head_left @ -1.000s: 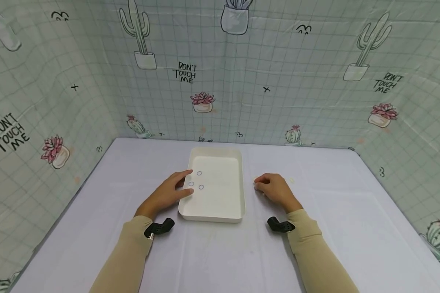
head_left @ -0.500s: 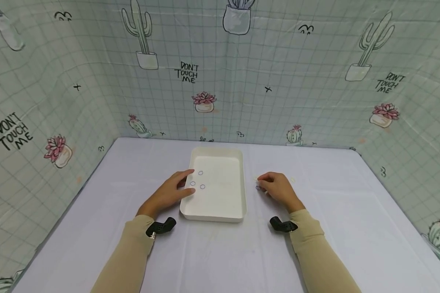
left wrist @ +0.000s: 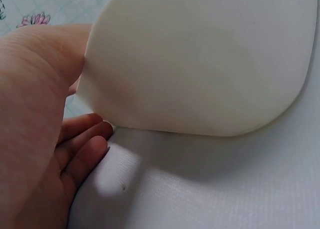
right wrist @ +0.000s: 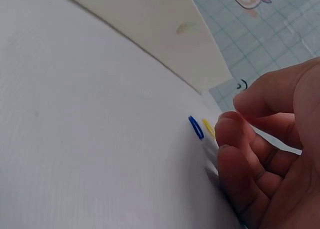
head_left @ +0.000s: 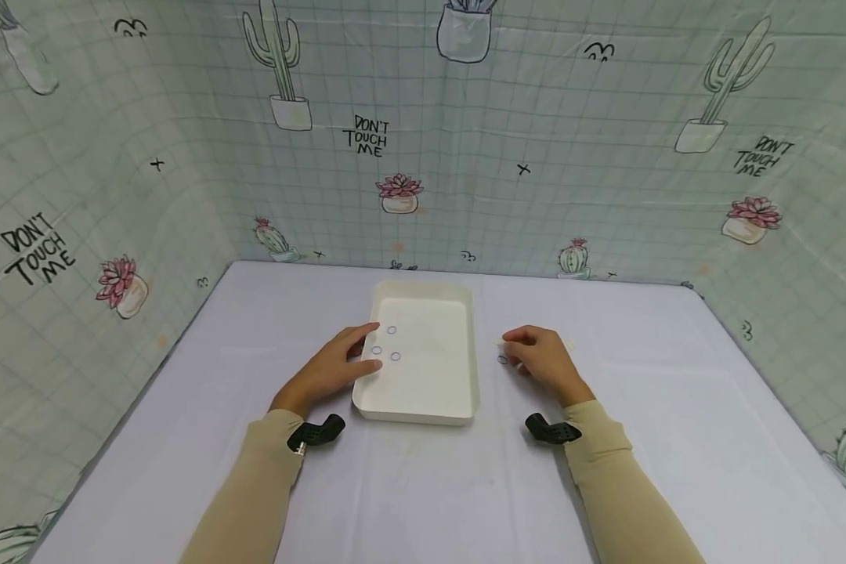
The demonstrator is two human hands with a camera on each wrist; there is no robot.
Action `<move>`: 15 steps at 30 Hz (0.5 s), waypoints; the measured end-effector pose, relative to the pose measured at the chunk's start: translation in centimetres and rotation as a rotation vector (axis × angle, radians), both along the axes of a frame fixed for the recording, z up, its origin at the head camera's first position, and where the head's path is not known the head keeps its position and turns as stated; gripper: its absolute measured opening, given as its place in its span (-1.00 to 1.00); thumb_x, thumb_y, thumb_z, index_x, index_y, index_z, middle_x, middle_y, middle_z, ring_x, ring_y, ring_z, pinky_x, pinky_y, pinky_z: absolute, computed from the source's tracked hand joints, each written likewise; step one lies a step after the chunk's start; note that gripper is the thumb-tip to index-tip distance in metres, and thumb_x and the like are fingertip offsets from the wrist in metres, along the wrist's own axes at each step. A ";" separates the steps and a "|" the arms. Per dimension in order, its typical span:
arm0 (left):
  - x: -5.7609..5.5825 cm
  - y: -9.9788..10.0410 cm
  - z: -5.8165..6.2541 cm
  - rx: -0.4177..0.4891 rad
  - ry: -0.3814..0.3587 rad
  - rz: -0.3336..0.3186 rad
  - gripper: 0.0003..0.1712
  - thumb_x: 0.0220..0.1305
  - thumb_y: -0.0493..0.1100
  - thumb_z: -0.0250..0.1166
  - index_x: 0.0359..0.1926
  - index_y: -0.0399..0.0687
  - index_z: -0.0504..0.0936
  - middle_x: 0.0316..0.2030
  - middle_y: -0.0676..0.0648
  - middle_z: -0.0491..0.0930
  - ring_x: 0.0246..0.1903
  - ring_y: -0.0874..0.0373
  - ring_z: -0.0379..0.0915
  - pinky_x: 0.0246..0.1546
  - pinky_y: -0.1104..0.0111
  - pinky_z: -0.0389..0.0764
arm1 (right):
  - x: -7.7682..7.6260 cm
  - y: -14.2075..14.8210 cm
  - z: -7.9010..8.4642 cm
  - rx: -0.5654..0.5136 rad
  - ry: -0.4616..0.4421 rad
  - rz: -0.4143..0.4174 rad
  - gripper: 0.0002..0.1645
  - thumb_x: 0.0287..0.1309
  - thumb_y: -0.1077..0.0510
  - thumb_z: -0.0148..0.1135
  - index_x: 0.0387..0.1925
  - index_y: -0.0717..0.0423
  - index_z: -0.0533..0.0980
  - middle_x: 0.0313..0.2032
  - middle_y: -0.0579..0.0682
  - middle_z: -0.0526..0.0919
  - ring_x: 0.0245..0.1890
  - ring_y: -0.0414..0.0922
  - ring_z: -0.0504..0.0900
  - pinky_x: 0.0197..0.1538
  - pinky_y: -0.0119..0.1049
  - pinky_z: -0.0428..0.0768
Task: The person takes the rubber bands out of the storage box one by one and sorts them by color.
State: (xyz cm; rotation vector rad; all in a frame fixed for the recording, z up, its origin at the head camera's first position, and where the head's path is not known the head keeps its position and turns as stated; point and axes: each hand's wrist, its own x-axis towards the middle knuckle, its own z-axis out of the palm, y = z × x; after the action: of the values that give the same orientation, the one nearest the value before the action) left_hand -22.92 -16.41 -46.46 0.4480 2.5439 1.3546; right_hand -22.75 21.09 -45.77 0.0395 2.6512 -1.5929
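Note:
A shallow white tray (head_left: 430,384) lies on the table. My left hand (head_left: 324,374) grips its left rim; thumb and index finger reach over the edge, the other fingers outside. Inside, near those fingertips, lie three small thin bluish rings (head_left: 395,356). To the right of the tray, my right hand (head_left: 544,362) is low over the cloth with its fingers curled and thumb tip against a finger. Beside its fingertips are a small blue ring (right wrist: 196,127) and a yellow one (right wrist: 208,128), the latter partly hidden by a finger. Whether anything is pinched is hidden.
White cloth (head_left: 409,493) covers the table. A faint pale ring (head_left: 569,345) shows just behind the right hand. Grid-patterned fabric (head_left: 437,211) with cactus drawings hangs along the back and sides. Each wrist bears a black camera mount (head_left: 551,431).
My right hand has shifted slightly right, uncovering the blue ring and the pale one near its fingertips. The left hand stays on the tray. The whole head view has drifted a little.

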 end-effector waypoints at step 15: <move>0.0 0.1 0.4 -0.034 0.040 -0.025 -0.04 0.25 0.09 0.38 0.57 0.11 0.13 0.43 -0.18 0.19 0.34 -0.09 0.25 0.37 0.00 0.22 | -1.7 -5.4 3.3 -0.171 0.010 0.060 -0.62 0.32 0.11 0.27 0.07 0.26 0.58 -0.11 0.21 0.65 -0.25 -0.03 0.61 -0.25 -0.26 0.60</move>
State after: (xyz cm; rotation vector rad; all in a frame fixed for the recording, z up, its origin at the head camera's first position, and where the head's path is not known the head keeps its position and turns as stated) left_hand -22.88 -16.28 -46.07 0.5040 2.5800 1.3037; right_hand -24.43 15.67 -42.50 -0.0542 2.4863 -1.7973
